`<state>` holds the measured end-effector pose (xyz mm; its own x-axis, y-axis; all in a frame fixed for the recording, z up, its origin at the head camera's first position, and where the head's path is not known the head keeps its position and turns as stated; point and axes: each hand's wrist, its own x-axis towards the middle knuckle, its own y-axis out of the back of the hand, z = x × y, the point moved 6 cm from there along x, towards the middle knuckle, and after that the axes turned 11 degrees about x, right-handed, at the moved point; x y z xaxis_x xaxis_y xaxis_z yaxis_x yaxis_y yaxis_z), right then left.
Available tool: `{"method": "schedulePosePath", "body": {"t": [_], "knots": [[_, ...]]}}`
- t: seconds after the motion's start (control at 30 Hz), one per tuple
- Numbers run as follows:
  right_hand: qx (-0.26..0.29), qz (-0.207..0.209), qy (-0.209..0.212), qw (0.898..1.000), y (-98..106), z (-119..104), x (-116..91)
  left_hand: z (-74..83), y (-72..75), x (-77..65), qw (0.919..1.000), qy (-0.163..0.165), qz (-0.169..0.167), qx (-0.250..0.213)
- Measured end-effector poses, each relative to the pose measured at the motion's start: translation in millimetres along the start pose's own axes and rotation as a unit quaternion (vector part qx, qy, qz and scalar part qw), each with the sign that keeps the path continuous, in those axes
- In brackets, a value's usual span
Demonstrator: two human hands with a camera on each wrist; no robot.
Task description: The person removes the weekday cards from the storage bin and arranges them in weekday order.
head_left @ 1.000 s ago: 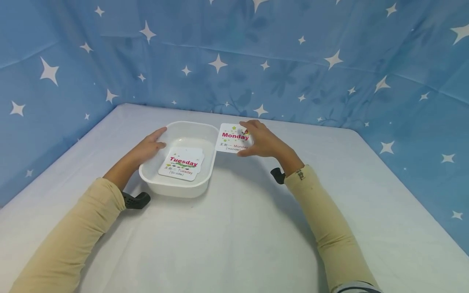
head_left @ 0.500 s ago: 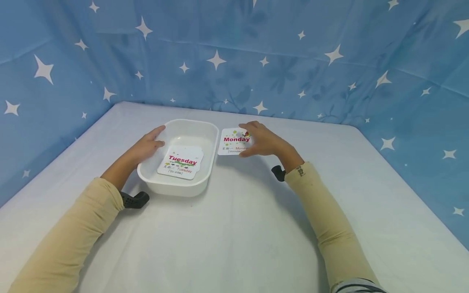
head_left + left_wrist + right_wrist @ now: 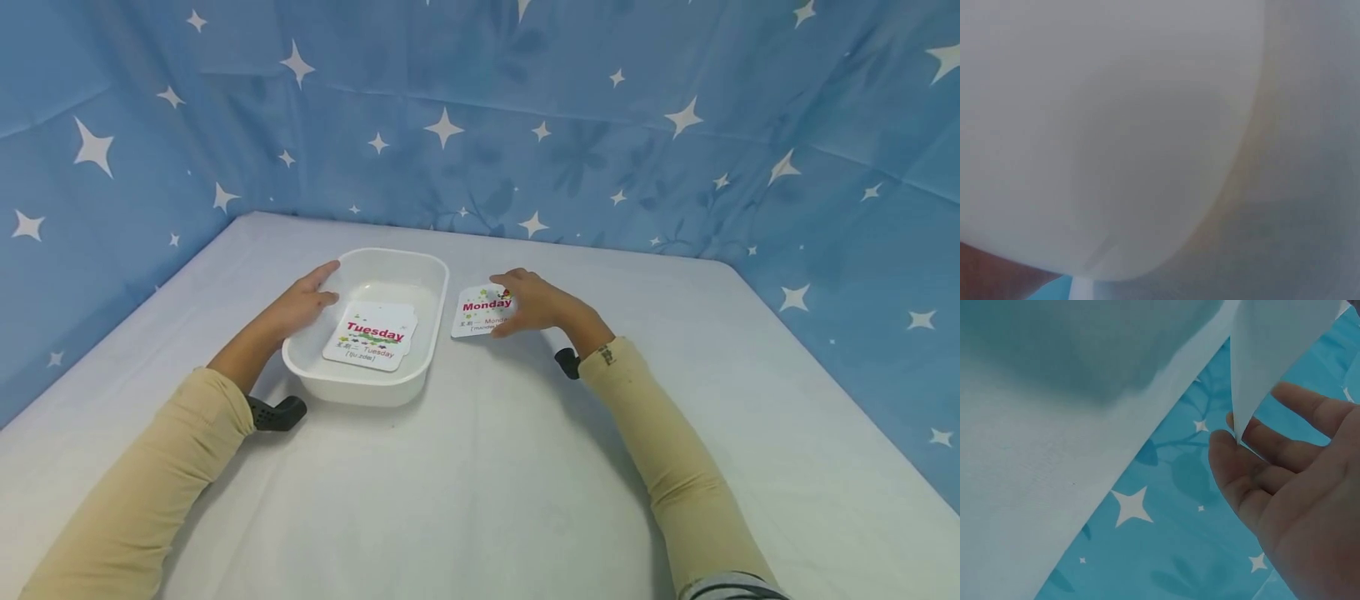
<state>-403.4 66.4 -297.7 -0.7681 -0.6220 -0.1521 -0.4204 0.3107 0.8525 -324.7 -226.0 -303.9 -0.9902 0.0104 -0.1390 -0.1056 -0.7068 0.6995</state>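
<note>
My right hand (image 3: 534,302) pinches the edge of a white flash card printed "Monday" (image 3: 480,315), just right of the tub. In the right wrist view the right hand (image 3: 1310,481) has the card (image 3: 1279,350) between its fingers, the card standing tilted with a corner down. At the left rim of a white plastic tub (image 3: 363,392), my left hand (image 3: 296,304) holds on, thumb over the inner side. Inside the tub a "Tuesday" card (image 3: 371,336) lies face up on top of other white cards. The left wrist view is filled by the tub's pale outer wall (image 3: 1147,156), close and blurred.
The table carries a white cloth (image 3: 480,483), which runs back to a blue curtain (image 3: 562,167) with white stars. A black wrist mount (image 3: 277,413) sticks out below the left wrist, another black mount (image 3: 567,362) below the right.
My right hand has brought the "Monday" card down toward the table and slightly right, away from the tub's rim. The left hand and the tub stay where they were.
</note>
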Motion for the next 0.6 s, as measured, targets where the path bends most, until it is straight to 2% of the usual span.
{"method": "schedulePosePath", "body": {"t": [0.23,0.6], "knots": [[-0.011,-0.026,-0.003,1.000,-4.7,6.9,0.5,1.7,-1.3,-1.4,1.0000,0.001,-0.001,0.004],[-0.007,-0.035,-0.007,0.999,-8.3,10.4,4.3,-0.3,-1.2,-2.5,1.0000,0.004,0.000,0.007]]}}
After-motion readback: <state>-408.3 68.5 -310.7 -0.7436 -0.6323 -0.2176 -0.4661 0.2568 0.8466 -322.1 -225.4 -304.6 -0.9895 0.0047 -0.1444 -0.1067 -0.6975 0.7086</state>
